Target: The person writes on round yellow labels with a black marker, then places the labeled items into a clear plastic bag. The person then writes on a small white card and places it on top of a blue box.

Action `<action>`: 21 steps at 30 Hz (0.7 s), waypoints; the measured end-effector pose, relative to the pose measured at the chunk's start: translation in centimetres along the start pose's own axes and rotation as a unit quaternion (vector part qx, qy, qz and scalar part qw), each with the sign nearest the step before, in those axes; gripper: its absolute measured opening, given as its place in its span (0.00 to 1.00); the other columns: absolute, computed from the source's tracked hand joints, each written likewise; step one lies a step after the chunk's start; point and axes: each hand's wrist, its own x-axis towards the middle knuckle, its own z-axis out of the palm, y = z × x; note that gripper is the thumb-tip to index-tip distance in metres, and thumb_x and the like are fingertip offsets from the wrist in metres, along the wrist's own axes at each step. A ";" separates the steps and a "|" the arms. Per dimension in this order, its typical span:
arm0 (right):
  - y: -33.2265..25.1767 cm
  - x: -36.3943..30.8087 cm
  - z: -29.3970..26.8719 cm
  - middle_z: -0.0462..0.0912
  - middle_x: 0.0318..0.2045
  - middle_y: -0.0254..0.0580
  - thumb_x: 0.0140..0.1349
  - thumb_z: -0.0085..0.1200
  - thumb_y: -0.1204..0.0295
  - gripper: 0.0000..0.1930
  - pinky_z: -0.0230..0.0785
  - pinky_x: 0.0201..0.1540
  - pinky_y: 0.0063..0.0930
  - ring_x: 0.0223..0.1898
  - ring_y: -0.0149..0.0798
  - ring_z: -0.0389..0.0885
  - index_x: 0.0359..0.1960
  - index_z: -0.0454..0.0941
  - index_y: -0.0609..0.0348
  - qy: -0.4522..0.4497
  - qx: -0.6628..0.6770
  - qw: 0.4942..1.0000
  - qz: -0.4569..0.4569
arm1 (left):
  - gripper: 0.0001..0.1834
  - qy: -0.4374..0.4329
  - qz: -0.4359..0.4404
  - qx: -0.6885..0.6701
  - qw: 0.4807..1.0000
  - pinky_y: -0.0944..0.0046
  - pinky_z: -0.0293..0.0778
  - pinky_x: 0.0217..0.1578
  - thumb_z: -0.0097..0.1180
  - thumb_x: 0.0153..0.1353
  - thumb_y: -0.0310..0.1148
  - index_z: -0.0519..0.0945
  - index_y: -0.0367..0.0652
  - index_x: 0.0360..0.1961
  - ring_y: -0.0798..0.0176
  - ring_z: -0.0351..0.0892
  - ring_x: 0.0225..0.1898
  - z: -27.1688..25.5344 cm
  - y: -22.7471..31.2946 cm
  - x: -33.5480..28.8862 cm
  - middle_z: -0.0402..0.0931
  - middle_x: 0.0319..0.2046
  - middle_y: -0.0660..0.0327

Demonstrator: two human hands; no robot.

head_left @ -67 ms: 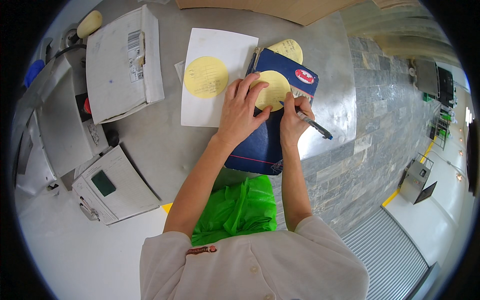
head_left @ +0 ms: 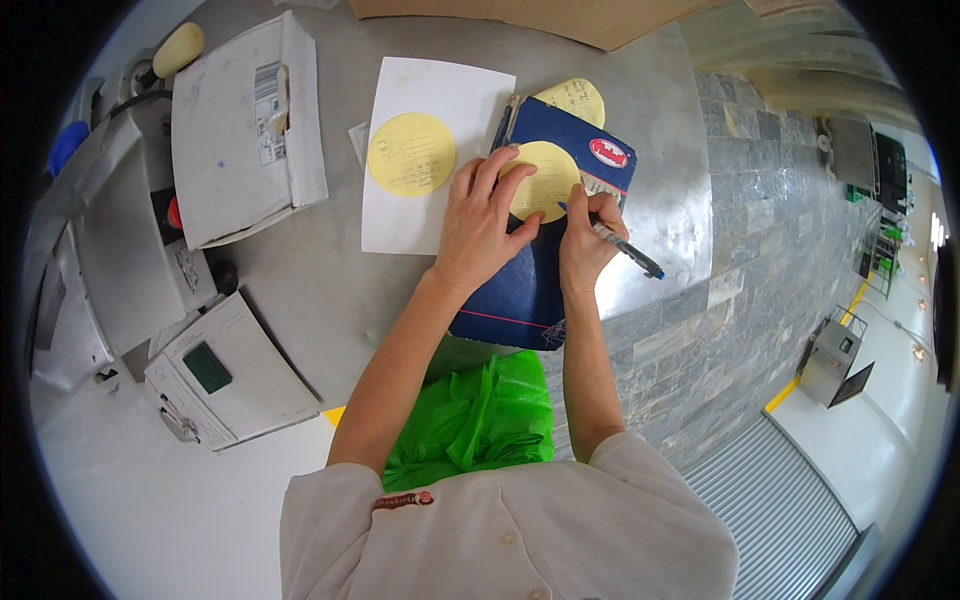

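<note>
"Grey brick-patterned flooring (head_left: 660, 350) runs along the right, past a smooth, dull metal tabletop (head_left: 340, 300). What lies under the hands?"

"One round yellow paper disc (head_left: 548, 180), thin and flat, with ruled lines and handwriting. It rests on a navy-blue book (head_left: 510, 300) with a scuffed cover, a red stripe and a red-and-white oval label."

"And the fingers?"

"On the left hand (head_left: 485, 220) they're spread apart, tips resting on the disc. The right hand (head_left: 585, 235) has its fingers clamped on a slim dark pen (head_left: 630, 251), its blue point at the disc's lower right."

"Any more paper?"

"Yes, a second round yellow disc (head_left: 411, 154) on a smooth white rectangular sheet (head_left: 395, 228) left of the book, and a third, partly hidden yellow disc (head_left: 583, 98) beyond the book's far edge."

"What else is on the table?"

"At the left, a worn white cardboard box (head_left: 225, 140) with a torn edge; at the far side, plain brown cardboard (head_left: 520, 14). Nearer, left, a clipboard of white papers (head_left: 265, 395) bears a dark green flat rectangle (head_left: 207, 367)."

"And close to the body?"

"Crinkled, glossy bright green plastic (head_left: 470, 415). Farther off, lower right, stands a ribbed grey panel (head_left: 780, 530) beside a white wall (head_left: 830, 440)."
</note>
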 end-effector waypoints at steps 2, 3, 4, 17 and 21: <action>0.1 0.0 0.0 0.69 0.11 0.33 0.54 0.56 0.77 0.13 0.53 0.20 0.22 0.16 0.22 0.62 0.14 0.68 0.63 0.000 -0.004 1.000 0.000 | 0.29 0.001 0.001 0.002 1.000 0.56 0.61 0.52 0.65 0.41 0.34 0.69 0.46 0.48 0.51 0.60 0.50 0.0 0.0 0.0 0.61 0.54 0.61; 0.2 0.0 0.0 0.69 0.11 0.33 0.54 0.56 0.77 0.13 0.54 0.19 0.22 0.16 0.22 0.62 0.14 0.68 0.63 0.003 -0.007 1.000 -0.003 | 0.29 0.002 0.003 0.005 1.000 0.56 0.61 0.52 0.65 0.41 0.34 0.69 0.46 0.48 0.51 0.60 0.50 0.1 0.0 -0.1 0.61 0.54 0.61; 0.3 0.0 0.0 0.69 0.11 0.33 0.54 0.56 0.77 0.13 0.54 0.19 0.22 0.16 0.22 0.62 0.14 0.68 0.63 0.005 -0.010 1.000 -0.007 | 0.29 0.003 0.005 0.008 1.000 0.56 0.61 0.52 0.64 0.41 0.34 0.69 0.46 0.48 0.51 0.60 0.50 0.1 0.0 -0.1 0.61 0.54 0.61; 0.4 0.0 0.1 0.67 0.10 0.35 0.53 0.56 0.78 0.13 0.54 0.19 0.23 0.15 0.24 0.62 0.14 0.67 0.63 -0.001 -0.021 1.000 -0.018 | 0.29 -0.004 -0.001 0.008 1.000 0.56 0.61 0.53 0.64 0.41 0.34 0.70 0.46 0.48 0.52 0.60 0.51 0.1 0.0 -0.1 0.61 0.54 0.61; 0.4 -0.1 0.0 0.67 0.10 0.34 0.53 0.56 0.78 0.13 0.54 0.19 0.23 0.15 0.23 0.61 0.14 0.67 0.63 0.002 -0.021 1.000 -0.014 | 0.29 -0.003 -0.002 0.006 1.000 0.56 0.61 0.53 0.64 0.42 0.34 0.70 0.46 0.48 0.51 0.60 0.51 0.0 0.0 0.0 0.61 0.54 0.61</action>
